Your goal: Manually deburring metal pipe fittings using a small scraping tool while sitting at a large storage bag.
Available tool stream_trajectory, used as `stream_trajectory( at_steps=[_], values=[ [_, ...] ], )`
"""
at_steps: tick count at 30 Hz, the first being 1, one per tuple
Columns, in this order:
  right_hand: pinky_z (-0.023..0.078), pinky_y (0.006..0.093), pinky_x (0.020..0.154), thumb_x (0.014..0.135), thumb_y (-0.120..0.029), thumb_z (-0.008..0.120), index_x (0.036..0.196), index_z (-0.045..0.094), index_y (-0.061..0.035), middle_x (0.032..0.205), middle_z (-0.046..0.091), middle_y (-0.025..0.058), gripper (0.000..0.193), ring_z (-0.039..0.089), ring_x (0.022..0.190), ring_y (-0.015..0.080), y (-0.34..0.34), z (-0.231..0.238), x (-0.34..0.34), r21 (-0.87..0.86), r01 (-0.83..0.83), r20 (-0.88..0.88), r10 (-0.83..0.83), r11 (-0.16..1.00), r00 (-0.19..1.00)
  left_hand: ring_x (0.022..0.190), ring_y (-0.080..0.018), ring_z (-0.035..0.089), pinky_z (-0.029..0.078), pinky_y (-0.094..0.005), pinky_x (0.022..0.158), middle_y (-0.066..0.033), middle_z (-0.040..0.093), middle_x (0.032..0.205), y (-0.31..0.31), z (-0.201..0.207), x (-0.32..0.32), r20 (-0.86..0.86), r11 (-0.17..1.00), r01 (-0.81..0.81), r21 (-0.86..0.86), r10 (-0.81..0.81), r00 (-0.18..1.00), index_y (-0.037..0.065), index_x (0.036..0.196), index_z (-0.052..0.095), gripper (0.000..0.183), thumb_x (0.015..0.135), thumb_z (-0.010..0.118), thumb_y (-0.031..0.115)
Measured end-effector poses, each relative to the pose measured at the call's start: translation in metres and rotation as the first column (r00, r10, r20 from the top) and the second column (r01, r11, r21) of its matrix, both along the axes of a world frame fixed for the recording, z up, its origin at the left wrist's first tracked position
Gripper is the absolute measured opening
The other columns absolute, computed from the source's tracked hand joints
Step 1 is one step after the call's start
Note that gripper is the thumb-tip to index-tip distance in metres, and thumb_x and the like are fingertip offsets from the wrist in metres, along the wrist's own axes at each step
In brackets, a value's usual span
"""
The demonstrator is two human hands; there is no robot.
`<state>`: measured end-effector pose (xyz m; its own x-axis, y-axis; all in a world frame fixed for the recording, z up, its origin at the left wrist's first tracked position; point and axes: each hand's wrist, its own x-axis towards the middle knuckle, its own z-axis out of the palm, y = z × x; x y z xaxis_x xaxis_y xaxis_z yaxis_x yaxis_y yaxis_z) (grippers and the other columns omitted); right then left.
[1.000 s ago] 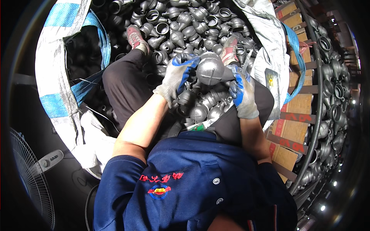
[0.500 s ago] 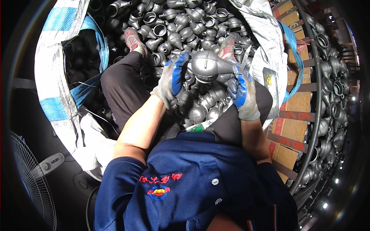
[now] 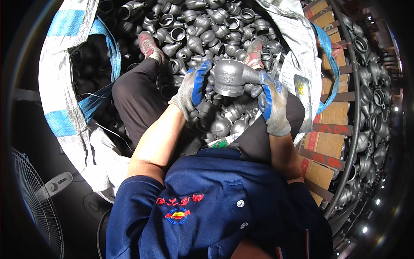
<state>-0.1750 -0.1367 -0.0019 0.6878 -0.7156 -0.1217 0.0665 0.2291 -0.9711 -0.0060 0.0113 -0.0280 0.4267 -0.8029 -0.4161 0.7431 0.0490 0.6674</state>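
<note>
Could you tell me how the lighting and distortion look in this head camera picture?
Head view: strong fisheye bending at the rim, dark vignette corners; small lamps flare at lower right; the grey pipe fitting between left hand and right hand is sharp and evenly lit.

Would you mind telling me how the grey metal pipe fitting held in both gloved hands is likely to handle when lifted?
The pipe fitting looks like thick cast metal, so probably rigid and heavy for its size; both the left hand and right hand support it. Its rounded body would likely roll if set on the heap of fittings.
</note>
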Motion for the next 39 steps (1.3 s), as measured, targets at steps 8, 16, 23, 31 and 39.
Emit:
stream_trajectory(
  at_steps=[8,16,23,31,39],
  values=[
    [0.042,0.0178,0.048,0.091,-0.016,0.055,0.108,0.057,0.0028,0.072,0.063,0.0072,0.026,0.054,0.052,0.0042,0.003,0.009,-0.002,0.049,0.002,0.026,-0.004,0.999,1.0,0.038,-0.0044,0.039,0.032,-0.0203,0.034,0.0055,0.043,0.052,0.0,0.004,-0.002,0.044,0.998,0.029,0.06,-0.032,0.999,0.013,0.08,0.054,0.033,0.093,0.051,0.043],
    [0.035,0.0136,0.044,0.09,-0.01,0.053,0.123,0.048,0.0033,0.084,0.064,0.0083,0.036,0.059,0.061,0.0057,0.009,0.026,0.001,0.01,-0.077,-0.047,0.078,0.997,0.996,0.045,-0.0024,0.043,0.034,-0.0164,0.038,0.0031,0.056,0.068,-0.001,0.008,0.001,0.112,0.988,0.045,0.15,-0.063,0.992,0.007,0.113,0.057,0.042,0.095,0.043,0.042],
    [0.038,0.0141,0.05,0.091,-0.008,0.051,0.123,0.048,0.0037,0.087,0.064,0.0096,0.034,0.06,0.068,0.0066,0.007,0.011,-0.003,0.073,-0.09,-0.054,0.094,0.993,0.994,0.073,-0.0112,0.059,0.049,-0.0268,0.064,-0.0029,0.061,0.086,0.005,-0.006,0.006,0.477,0.986,0.04,0.16,-0.113,0.872,0.003,0.115,0.056,0.046,0.095,0.044,0.042],
    [0.03,0.0161,0.04,0.092,-0.015,0.052,0.108,0.055,0.0013,0.073,0.064,0.009,0.023,0.038,0.043,0.0022,0.02,0.018,-0.006,0.07,-0.069,-0.06,0.073,0.995,0.996,0.083,-0.0109,0.06,0.05,-0.0272,0.072,-0.0048,0.062,0.097,-0.006,-0.012,0.008,0.346,0.969,-0.12,0.215,0.04,0.938,0.002,0.109,0.058,0.039,0.096,0.047,0.037],
    [0.024,0.0184,0.031,0.091,-0.024,0.057,0.088,0.054,-0.0057,0.061,0.059,0.0066,0.019,0.035,0.034,0.0029,0.029,0.003,-0.002,0.231,-0.002,-0.06,0.016,0.973,0.998,0.099,-0.014,0.058,0.048,-0.0288,0.089,-0.0077,0.06,0.11,-0.003,0.008,-0.003,0.261,0.98,-0.022,-0.198,0.074,0.963,0.002,0.118,0.054,0.039,0.1,0.036,0.032]
  ],
)
